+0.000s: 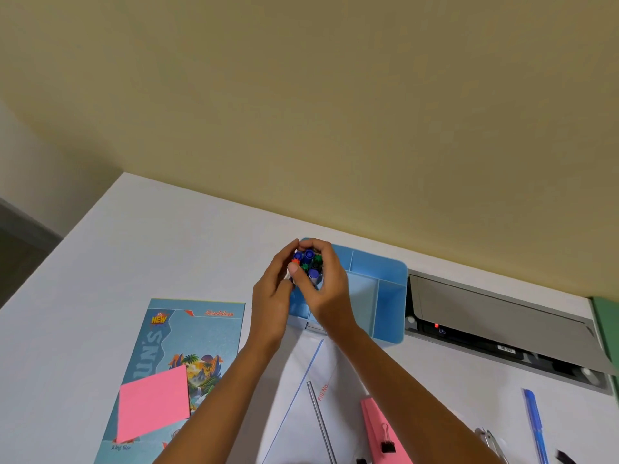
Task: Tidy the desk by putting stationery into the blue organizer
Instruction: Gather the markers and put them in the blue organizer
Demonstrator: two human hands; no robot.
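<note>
We hold a bundle of pens [308,264] at the blue organizer [392,306]
Our left grip [272,296] and right grip [330,289] are clamped round the upright bundle, over the organizer's far-left corner on the white table [150,236]

I see a white desk [167,236] with a blue organizer [388,296] at its far middle. A teal notebook [201,329] lies near left, a white sheet [294,380] near centre, and a pink pad [375,426] and blue pen [536,426] near right.
</note>
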